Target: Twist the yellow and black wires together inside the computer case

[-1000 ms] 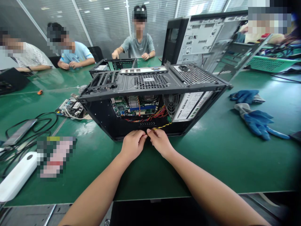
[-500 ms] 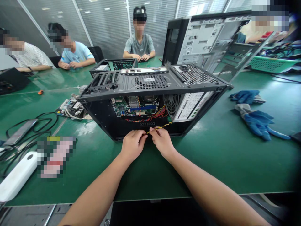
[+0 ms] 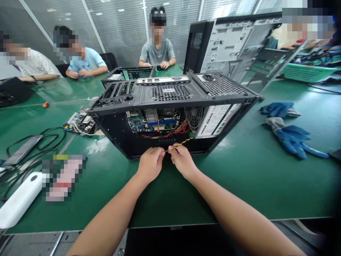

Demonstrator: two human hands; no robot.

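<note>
Left hand (image 3: 150, 163) pinches the yellow-black wire (image 3: 184, 142); your right hand (image 3: 183, 161) has it between thumb and finger just beside, short bit of wire showing between the two. Wire sits at the open side of the computer case (image 3: 144, 93), near edge, and slants up to the power supply (image 3: 213, 124).

Surface: green table (image 3: 253, 185), shiny, glare at right. Blue gloves (image 3: 289, 137) lie right of the case; white bar (image 3: 22, 202) and black cables (image 3: 57, 128) at left. Another case (image 3: 198, 46) stands behind yours, green basket (image 3: 306, 74) at far right. Across the table, three people, one in a grey shirt (image 3: 157, 53); glass wall (image 3: 119, 32) with blinds behind them.

Hard to see: your fingers cover the wire's end, so can't tell what's on it. Where it starts by the power supply is in shadow. Circuit board (image 3: 135, 122) is partly cut off by the case's top edge. Pink thing (image 3: 64, 179) at left is pixelated, can't make it out. Far right edge goes dark and blurry.
</note>
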